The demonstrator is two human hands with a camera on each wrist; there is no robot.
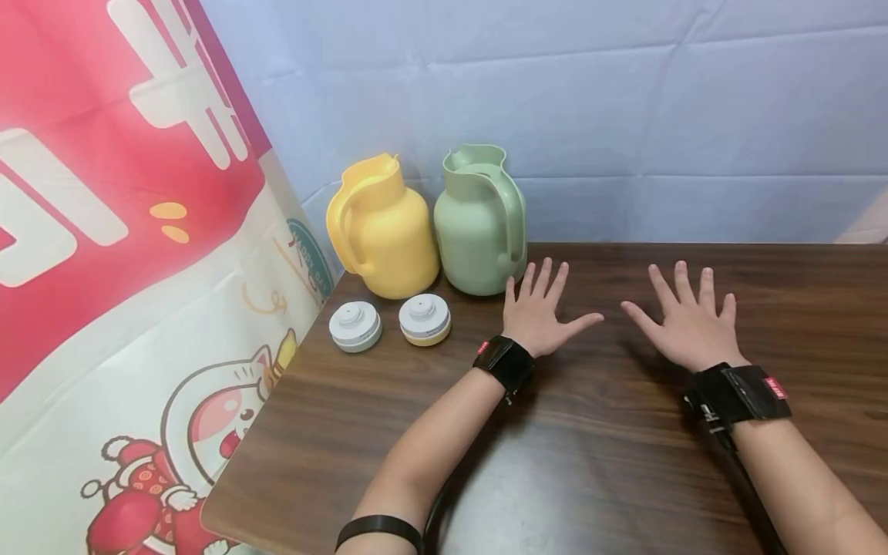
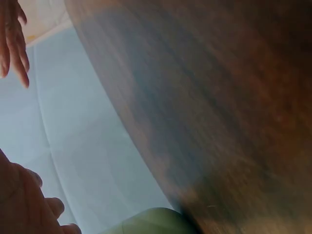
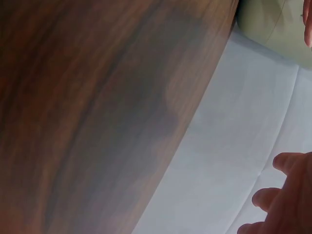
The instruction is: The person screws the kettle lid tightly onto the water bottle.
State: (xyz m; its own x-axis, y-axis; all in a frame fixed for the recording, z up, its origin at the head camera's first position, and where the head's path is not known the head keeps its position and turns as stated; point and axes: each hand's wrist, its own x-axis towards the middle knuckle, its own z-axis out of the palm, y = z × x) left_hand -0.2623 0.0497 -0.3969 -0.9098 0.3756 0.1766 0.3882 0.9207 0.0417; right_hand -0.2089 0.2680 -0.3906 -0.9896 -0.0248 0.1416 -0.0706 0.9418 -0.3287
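Observation:
Both hands hover over the brown table with fingers spread and nothing in them. My left hand (image 1: 537, 320) is nearest to the green jug (image 1: 475, 231), just in front and to its right. Farther right, my right hand (image 1: 694, 327) is apart from every object. A yellow jug (image 1: 391, 239) stands upright at the left of the green one; both have open tops with no lid on. In front of the jugs lie two round white lids, one with a green rim (image 1: 355, 325) and one with a yellow rim (image 1: 425, 318).
The wood-grain table (image 1: 590, 462) ends at a left edge beside a printed red and white cloth (image 1: 173, 308). A pale wall sheet (image 1: 624, 116) hangs behind the table. Black straps with cameras sit on both wrists.

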